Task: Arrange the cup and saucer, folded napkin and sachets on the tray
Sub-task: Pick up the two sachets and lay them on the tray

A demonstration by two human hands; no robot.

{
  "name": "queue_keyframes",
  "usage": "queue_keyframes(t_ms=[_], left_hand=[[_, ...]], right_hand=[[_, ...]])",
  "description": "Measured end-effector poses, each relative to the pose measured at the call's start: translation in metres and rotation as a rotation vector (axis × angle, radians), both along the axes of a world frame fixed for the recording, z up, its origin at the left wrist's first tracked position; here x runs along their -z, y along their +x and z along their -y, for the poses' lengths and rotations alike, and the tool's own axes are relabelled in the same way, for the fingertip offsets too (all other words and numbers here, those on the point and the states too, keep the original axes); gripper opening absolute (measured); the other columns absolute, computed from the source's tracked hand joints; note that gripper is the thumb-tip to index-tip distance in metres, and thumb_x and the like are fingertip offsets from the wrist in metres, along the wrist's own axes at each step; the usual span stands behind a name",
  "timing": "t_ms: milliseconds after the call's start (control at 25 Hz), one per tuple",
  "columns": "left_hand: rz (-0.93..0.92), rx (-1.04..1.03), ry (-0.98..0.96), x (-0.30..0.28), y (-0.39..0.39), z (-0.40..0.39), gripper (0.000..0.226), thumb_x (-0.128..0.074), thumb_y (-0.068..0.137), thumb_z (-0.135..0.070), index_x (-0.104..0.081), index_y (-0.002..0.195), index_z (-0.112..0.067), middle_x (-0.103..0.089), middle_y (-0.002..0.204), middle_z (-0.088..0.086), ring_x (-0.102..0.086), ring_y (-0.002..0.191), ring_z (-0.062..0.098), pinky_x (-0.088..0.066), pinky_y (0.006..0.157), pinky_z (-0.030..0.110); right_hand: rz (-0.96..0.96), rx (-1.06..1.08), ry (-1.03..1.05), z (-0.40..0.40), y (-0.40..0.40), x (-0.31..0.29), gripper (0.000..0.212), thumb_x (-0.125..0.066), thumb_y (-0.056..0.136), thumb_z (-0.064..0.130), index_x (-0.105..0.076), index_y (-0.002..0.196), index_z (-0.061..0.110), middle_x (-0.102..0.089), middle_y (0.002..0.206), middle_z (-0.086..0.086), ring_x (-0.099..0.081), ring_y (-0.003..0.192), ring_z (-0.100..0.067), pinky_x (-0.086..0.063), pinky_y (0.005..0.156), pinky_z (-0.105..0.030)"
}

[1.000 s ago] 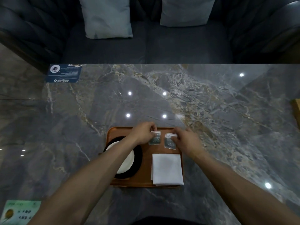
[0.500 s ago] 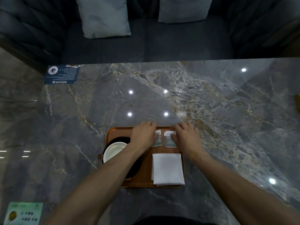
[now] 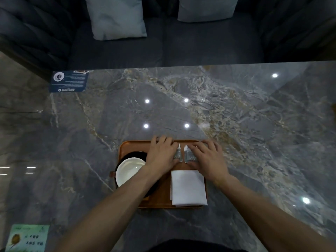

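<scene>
**Tray nearly set; sachets getting a last touch**

Nearest, at the bottom left: a pale green card (image 3: 27,238) on the marble table (image 3: 254,124), well apart from the work. Next, crossing low over the near half of the tray (image 3: 134,144), both forearms; the left one hiding part of the dark saucer (image 3: 135,154) and the near rim of the white cup (image 3: 130,170) seated on it. Beside these, at the tray's near right: the folded napkin (image 3: 188,187), lying square and flat.

Further in, at the tray's far right: two sachets side by side, left sachet (image 3: 177,155) and right sachet (image 3: 189,155), just apart. Left hand (image 3: 161,155) spread flat, palm down, partly over its sachet; right hand (image 3: 207,157) likewise spread over the other. Pinching or merely pressing: cannot tell.

Judging by the layout, all items aboard; only final straightening of the sachets and lifting away left. Nothing blocking that, save the left forearm close over the cup, so some risk of a knock.

Beyond: bare marble with ceiling-light reflections, a dark blue card (image 3: 69,81) at the far left edge, then a dark sofa (image 3: 209,42) with two pale cushions.
</scene>
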State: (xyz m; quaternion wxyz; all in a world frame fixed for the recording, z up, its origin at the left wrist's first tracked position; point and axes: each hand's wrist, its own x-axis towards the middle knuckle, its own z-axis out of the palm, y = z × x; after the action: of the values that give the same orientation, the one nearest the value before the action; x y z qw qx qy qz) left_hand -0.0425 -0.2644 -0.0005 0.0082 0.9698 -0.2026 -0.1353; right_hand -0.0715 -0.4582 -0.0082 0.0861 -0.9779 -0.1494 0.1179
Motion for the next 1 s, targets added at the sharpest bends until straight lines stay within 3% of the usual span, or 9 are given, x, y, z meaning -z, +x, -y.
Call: queue_keyframes(t_ms=[240, 720, 1000], left_hand=[[-0.042, -0.006, 0.005, 0.0035, -0.0037, -0.0019, 0.048, -0.058, 0.086, -0.048, -0.054, 0.126, -0.023, -0.052, 0.131, 0.003, -0.044, 0.122, 0.025, -0.027, 0.108, 0.047], [-0.057, -0.010, -0.022, 0.0036, -0.0025, 0.0006, 0.046, -0.059, 0.086, -0.045, -0.053, 0.128, -0.028, -0.051, 0.133, 0.000, -0.043, 0.123, 0.023, -0.029, 0.104, 0.045], [-0.060, -0.026, -0.046, 0.0046, -0.0026, 0.0042, 0.044, -0.060, 0.086, -0.043, -0.054, 0.127, -0.028, -0.053, 0.130, -0.001, -0.044, 0.121, 0.023, -0.029, 0.103, 0.045]], right_hand=[[-0.015, 0.018, -0.006, -0.0007, -0.0016, 0.0050, 0.050, -0.070, 0.082, 0.048, -0.062, 0.126, 0.024, -0.064, 0.125, -0.002, -0.052, 0.121, -0.031, -0.040, 0.100, -0.051], [-0.027, 0.039, -0.014, 0.0017, -0.0034, 0.0081, 0.049, -0.064, 0.087, 0.047, -0.058, 0.129, 0.024, -0.059, 0.131, -0.003, -0.048, 0.125, -0.032, -0.037, 0.103, -0.051], [0.006, 0.044, -0.003, 0.0032, -0.0023, 0.0075, 0.048, -0.072, 0.081, 0.043, -0.063, 0.123, 0.023, -0.063, 0.125, -0.003, -0.052, 0.120, -0.034, -0.041, 0.098, -0.052]])
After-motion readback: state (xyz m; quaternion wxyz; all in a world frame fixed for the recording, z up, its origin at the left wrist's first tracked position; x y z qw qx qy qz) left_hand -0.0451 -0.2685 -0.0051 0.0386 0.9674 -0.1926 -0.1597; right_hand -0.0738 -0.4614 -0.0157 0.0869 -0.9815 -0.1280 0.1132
